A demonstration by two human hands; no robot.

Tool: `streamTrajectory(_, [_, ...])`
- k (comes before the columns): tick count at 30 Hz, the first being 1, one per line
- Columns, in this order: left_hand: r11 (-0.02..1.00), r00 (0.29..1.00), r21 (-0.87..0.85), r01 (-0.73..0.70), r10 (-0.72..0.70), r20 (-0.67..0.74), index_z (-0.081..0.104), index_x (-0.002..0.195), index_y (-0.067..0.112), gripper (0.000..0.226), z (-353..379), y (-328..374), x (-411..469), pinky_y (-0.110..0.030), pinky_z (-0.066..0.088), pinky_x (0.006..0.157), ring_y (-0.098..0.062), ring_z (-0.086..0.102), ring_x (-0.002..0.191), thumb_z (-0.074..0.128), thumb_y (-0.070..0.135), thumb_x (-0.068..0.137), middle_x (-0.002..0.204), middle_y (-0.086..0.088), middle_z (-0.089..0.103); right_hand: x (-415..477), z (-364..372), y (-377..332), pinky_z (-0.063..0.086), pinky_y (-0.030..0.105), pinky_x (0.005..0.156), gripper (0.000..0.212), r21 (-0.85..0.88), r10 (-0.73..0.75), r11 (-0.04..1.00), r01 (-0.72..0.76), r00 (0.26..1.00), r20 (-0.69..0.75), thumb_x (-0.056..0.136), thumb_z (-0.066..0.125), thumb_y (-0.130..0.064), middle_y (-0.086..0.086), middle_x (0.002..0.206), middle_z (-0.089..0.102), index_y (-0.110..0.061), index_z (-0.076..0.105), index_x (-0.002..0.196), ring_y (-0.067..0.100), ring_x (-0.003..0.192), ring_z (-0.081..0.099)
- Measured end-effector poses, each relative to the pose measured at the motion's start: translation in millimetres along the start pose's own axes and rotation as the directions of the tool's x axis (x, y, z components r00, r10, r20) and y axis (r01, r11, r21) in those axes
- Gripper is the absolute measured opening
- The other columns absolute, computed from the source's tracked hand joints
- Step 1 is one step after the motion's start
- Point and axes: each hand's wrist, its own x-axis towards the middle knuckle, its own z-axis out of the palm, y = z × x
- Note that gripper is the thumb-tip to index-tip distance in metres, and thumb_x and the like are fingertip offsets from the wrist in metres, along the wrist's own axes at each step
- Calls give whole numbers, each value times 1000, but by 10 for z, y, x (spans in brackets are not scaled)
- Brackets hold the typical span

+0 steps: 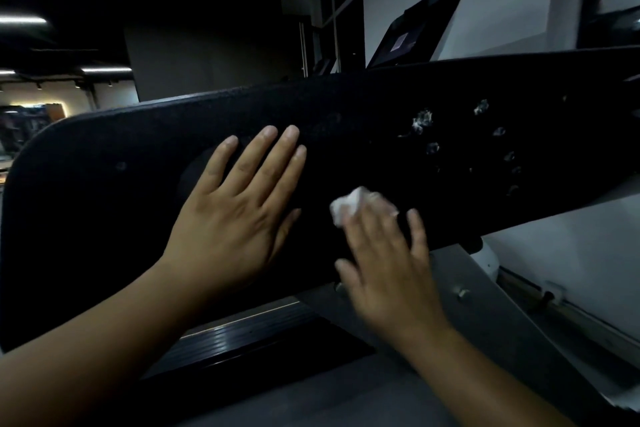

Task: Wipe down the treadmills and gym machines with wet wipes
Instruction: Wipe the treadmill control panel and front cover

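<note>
Up against the big black machine panel point(346, 104) stand both hands. The left hand point(235, 215) lies flat on it w/ fingers straight and slightly fanned, holding nothing, prob. just bracing. The right hand point(388, 263) is blurred, its fingers spread and fairly straight, pressing a bunched white wet wipe point(349, 203) onto the panel's lower middle rather than curling round it. The wipe pokes out past the fingertips, just beside the left hand's thumb side.

As for progress, I'd call this panel only partly done. Pale smudges point(423, 120) are dotted over its right part, apart from the wipe, so that stretch looks untouched. The left part shows no marks, but the room is too dim to say it's clean.

Below the panel runs a ribbed dark treadmill deck point(242, 336), and another treadmill console point(415, 28) stands in the bkgd by the wall. Neither shows any sign of wiping, so plenty is left, approx. most of the job.
</note>
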Motion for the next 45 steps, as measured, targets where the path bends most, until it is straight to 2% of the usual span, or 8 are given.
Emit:
streamTrajectory(4, [1000,1000,10,-16,16,21,26,160,6,65,-13,-2,2,-57,17,123,-33,17,155,31,44,107,168,-15,17,450,-144,15,1,52,125,69,166,320,937,-308,946,-50,105,26,-48,11,169,8,-11,14,161,25,157,3])
streamTrajectory(9, [995,994,14,-101,100,49,32,159,12,69,-20,-40,-30,-65,18,120,-36,18,154,37,52,103,168,-14,19,-249,173,-168,11,57,123,79,21,-64,998,64,998,8,97,44,-47,8,170,0,-10,15,160,28,156,11])
streamTrajectory(15, [994,994,38,-98,96,42,30,160,12,69,-8,4,-36,-64,17,120,-36,17,155,37,52,104,168,-14,17,-61,70,-75,2,53,125,72,150,176,974,-167,983,-48,103,34,-47,13,169,3,-10,9,160,29,157,4])
streamTrajectory(20, [994,994,28,-104,103,40,30,159,11,69,-3,7,-51,-64,16,121,-36,17,155,36,52,104,168,-14,18,-553,380,-39,16,57,120,77,7,-111,994,111,994,-16,94,48,-47,5,170,-3,-11,22,157,24,156,5])
streamTrajectory(25, [995,995,29,-92,91,29,29,159,10,68,12,20,-49,-65,16,120,-37,17,155,35,50,105,168,-16,17,-214,185,31,5,55,124,73,150,210,969,-199,976,-62,103,36,-46,14,168,2,-7,11,160,30,156,5])
streamTrajectory(36, [996,996,-6,-85,85,-9,33,158,10,63,1,22,-26,-64,20,119,-37,21,154,35,45,107,167,-15,21,549,-106,137,2,53,125,69,207,250,953,-222,961,-122,106,24,-50,13,168,13,-7,22,159,28,156,8])
streamTrajectory(42, [996,997,-53,-77,75,-31,37,156,9,63,-23,-35,144,-58,23,121,-35,26,152,37,45,105,165,-16,25,180,-2,148,15,58,122,66,53,-73,996,77,995,-71,102,40,-44,9,167,17,-11,25,158,23,155,15])
streamTrajectory(45, [997,999,-66,-41,39,-31,33,157,6,67,1,79,300,-54,20,124,-34,23,153,36,46,104,166,-17,22,575,-105,310,5,54,124,65,124,173,980,-159,977,-120,104,32,-44,8,168,16,-13,21,160,21,156,9])
